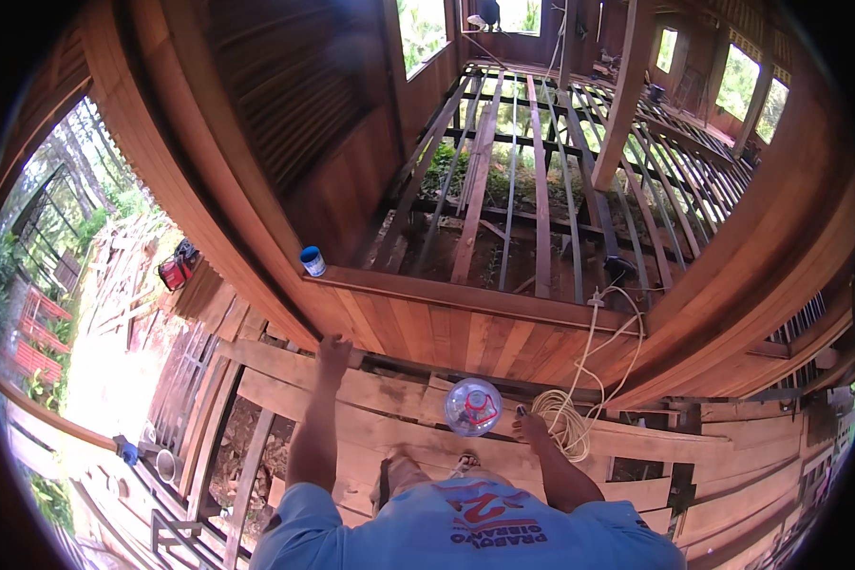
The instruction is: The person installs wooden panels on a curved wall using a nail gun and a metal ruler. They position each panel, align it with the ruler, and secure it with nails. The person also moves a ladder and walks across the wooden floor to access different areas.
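Note:
My left hand is up against the lower end of the curved wooden post, its fingers curled at the edge. Lower and to the right, my right hand is closed around a small dark object that is too small to name. Just left of that hand stands a clear plastic jug with a red handle and rim, on the planks. A coil of pale rope lies close by on the right, one length running up to the wooden sill. A blue can sits on the sill's left end.
Beyond the low plank wall, bare floor joists span open gaps above soil and plants. Underfoot are loose planks with gaps between them. A red-and-black bag or case rests outside at left. An upright post stands inside.

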